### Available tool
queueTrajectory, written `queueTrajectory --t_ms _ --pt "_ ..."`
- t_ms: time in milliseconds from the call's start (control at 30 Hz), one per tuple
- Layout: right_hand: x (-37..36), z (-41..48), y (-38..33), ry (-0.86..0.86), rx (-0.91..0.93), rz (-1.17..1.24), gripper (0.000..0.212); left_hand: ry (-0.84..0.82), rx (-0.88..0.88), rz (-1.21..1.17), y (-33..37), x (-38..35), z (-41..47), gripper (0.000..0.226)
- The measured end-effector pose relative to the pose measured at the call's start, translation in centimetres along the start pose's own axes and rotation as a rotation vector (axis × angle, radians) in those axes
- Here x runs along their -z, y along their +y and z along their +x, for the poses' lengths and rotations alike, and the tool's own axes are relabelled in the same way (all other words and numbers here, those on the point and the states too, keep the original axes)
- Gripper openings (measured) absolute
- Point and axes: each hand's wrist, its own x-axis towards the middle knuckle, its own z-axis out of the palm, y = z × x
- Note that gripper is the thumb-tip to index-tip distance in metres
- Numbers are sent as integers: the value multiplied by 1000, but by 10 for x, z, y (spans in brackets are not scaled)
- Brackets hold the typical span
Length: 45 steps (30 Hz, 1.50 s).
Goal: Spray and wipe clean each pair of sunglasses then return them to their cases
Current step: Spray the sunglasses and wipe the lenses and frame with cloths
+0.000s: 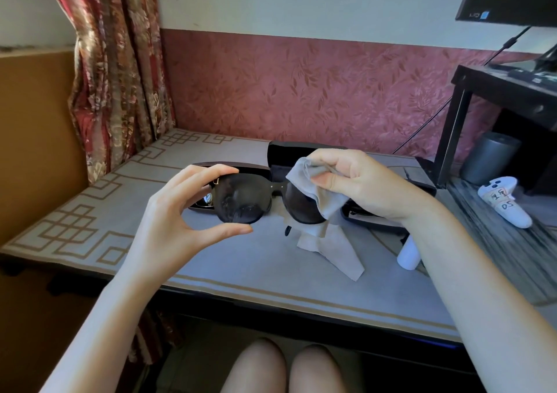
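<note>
Over the desk [211, 266], my left hand [180, 208] pinches the sunglasses [259, 195] by one lens rim and my right hand [355, 178] presses the cloth [327, 201], gripped in its fingers [328, 181], on the other lens; I'd rub gently, then clear the smear [241, 210] above my thumb.

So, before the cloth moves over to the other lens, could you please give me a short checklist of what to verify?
1. The left hand grips the sunglasses, finger on top and thumb beneath: ok.
2. The right hand pinches the cloth and presses it onto the lens on its side: ok.
3. Lens on the left hand's side clean: not ok, smears show on it.
4. Lens under the cloth clean: cannot tell, it is partly covered.
5. The case behind the sunglasses stands open: ok.
</note>
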Motion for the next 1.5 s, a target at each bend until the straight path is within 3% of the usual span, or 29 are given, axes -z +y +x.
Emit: queueTrajectory --t_ms 67,167,300,533,767,1033,1233,1367,1500 --pt "5 -4 1 -90 -7 7 19 -2 -3 0 0 0 -1 62" --pt "9 -10 5 -194 -52 111 38 -11 1 -9 -1 0 -3 63" --pt "8 -11 5 -236 -121 84 52 -20 7 -25 -2 -1 -4 63" --pt "-12 -2 -7 -98 -151 -212 32 -31 2 43 0 -5 -1 64" --pt "-22 8 -8 85 -54 -179 58 0 -10 64 -2 -7 1 66" --pt "-19 12 0 108 -19 -145 47 -1 -1 49 -3 -7 2 66" --pt "0 1 5 91 19 43 20 21 16 -10 -1 -6 3 64" --pt "8 -5 10 16 12 134 23 14 25 -26 -2 -7 4 64" --pt "14 -13 13 -114 -20 132 42 1 22 -37 -3 -7 2 64"
